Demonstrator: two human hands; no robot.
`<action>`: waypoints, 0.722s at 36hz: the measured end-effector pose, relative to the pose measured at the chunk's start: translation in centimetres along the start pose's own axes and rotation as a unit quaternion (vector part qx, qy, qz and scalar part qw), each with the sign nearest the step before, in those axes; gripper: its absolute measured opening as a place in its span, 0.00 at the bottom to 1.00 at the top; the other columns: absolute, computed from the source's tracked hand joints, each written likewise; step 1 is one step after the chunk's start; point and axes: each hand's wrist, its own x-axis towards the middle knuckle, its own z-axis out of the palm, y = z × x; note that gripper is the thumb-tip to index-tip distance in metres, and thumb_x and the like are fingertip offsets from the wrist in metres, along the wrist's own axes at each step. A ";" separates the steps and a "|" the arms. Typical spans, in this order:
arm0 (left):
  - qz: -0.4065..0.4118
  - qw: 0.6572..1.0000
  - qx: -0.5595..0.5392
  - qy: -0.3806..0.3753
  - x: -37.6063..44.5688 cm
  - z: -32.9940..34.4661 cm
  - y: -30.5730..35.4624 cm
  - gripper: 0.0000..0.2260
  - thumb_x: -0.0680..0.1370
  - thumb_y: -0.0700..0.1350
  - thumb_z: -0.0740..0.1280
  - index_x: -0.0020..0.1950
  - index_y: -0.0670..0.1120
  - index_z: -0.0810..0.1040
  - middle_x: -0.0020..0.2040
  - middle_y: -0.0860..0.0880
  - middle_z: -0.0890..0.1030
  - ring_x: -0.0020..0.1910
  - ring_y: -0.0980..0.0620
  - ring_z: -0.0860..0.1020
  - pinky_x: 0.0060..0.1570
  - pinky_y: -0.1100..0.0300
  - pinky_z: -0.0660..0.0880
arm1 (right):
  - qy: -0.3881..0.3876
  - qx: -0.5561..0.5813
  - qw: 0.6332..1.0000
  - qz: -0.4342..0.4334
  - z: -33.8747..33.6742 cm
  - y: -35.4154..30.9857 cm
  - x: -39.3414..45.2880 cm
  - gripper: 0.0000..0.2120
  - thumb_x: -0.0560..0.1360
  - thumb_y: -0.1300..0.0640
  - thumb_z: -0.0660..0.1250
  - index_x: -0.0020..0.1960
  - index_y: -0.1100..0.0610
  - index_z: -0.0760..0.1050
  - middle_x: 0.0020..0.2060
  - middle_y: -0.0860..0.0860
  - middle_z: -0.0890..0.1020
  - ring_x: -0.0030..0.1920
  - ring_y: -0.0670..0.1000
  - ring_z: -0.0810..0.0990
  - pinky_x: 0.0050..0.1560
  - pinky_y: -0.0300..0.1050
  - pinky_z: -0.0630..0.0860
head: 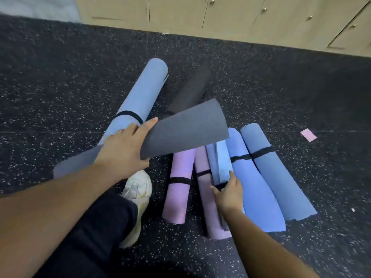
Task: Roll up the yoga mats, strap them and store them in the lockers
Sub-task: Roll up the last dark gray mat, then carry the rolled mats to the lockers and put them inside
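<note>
My left hand (128, 146) grips a rolled dark grey mat (186, 127), lifted off the floor and pointing right. My right hand (228, 190) rests on a light blue rolled mat (219, 159) at its black strap, thumb and fingers spread around it. Beside it lie two pink strapped rolls (179, 185) (206, 197) and two blue strapped rolls (253, 183) (279, 177), side by side on the floor. A long light blue strapped roll (140, 97) lies behind my left hand. Another dark grey roll (190, 89) lies behind the lifted one.
The floor (60, 77) is black speckled rubber. Beige lockers (230, 17) with round knobs line the far wall, doors closed. A small pink slip (308, 135) lies on the floor to the right. My leg and white shoe (138, 195) are below my left arm.
</note>
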 end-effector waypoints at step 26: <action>0.003 0.998 -0.036 -0.045 0.8 1.8 -0.1 0.46 0.69 0.53 0.72 0.76 0.62 0.43 0.60 0.49 0.70 0.55 0.43 0.74 0.51 0.48 0.73 | -0.065 -0.138 0.976 0.152 0.8 1.1 0.2 0.49 0.69 0.41 0.72 0.77 0.57 0.48 0.70 0.58 0.62 0.70 0.59 0.60 0.65 0.58 0.67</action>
